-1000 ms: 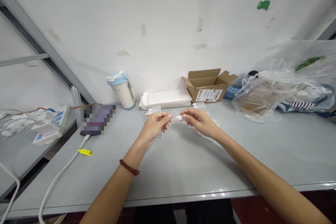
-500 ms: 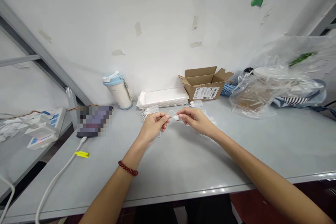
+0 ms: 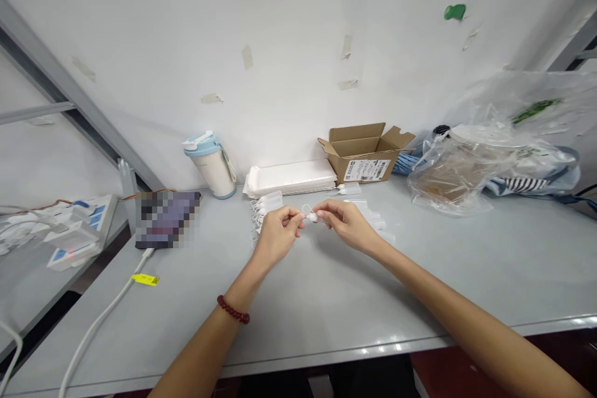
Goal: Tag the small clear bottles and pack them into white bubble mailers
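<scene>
Between my hands is a small white cap with a thin loop (image 3: pixel 311 217), on a piece that my right fingers mostly cover. My right hand (image 3: pixel 349 222) pinches this looped cap from the right. From the left, the thumb and forefinger of my left hand (image 3: pixel 278 233) pinch at its loop end. Behind my left hand lies a row of similar clear pieces with white loops (image 3: pixel 270 200). More clear plastic pieces (image 3: pixel 375 219) are partly hidden behind my right hand, and a single one (image 3: pixel 349 189) rests near the carton.
A stack of white flat packs (image 3: pixel 291 179) and an open carton (image 3: pixel 368 168) stand against the wall. Left are a tumbler (image 3: pixel 212 168), a blurred phone (image 3: pixel 168 221) with its white cable (image 3: pixel 102 317), and a power strip (image 3: pixel 79 242). A plastic bag (image 3: pixel 457 174) sits right.
The view has tilted up slightly. My hands stay together at the looped cap, with the left hand shifted slightly rightward and more of the left row showing.
</scene>
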Demonstrator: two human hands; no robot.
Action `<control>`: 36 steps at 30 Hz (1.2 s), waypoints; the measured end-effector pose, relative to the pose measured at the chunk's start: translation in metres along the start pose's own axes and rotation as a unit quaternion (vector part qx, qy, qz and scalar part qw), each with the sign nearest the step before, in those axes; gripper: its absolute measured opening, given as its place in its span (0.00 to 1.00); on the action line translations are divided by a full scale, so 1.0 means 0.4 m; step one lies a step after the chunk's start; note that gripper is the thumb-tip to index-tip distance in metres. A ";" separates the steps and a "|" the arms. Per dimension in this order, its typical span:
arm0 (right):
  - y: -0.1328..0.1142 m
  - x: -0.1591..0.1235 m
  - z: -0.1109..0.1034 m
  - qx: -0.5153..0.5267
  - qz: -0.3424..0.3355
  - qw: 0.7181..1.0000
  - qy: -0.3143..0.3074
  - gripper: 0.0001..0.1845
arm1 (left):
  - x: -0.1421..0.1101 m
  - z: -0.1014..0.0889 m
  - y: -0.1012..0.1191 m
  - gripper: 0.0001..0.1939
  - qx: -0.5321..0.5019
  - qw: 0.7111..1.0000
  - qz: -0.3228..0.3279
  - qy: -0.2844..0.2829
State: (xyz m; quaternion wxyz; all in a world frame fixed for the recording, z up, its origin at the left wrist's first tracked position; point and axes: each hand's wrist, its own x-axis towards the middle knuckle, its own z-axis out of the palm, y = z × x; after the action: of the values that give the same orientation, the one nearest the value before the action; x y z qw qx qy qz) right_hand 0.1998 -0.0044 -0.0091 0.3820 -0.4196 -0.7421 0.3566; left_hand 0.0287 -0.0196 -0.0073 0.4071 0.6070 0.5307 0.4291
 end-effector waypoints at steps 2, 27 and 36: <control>-0.002 0.002 -0.002 -0.004 0.002 1.000 -0.007 0.13 | 0.006 -0.017 0.009 0.12 0.002 0.999 -0.015 -0.034; 0.022 0.007 -0.022 -0.133 -0.064 0.989 -0.012 0.10 | 0.012 -0.281 0.001 0.07 0.137 0.969 -0.080 -0.191; 0.076 0.034 -0.083 -0.281 -0.103 0.954 0.019 0.08 | 0.023 -0.276 -0.023 0.07 0.183 0.968 -0.116 -0.128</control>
State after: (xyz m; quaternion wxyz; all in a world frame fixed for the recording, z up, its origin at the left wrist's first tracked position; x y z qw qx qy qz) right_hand 0.2344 0.0268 -0.0163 0.2974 -0.4379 -0.8443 0.0837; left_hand -0.0787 -0.0051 0.0181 0.4006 0.6555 0.6103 0.1932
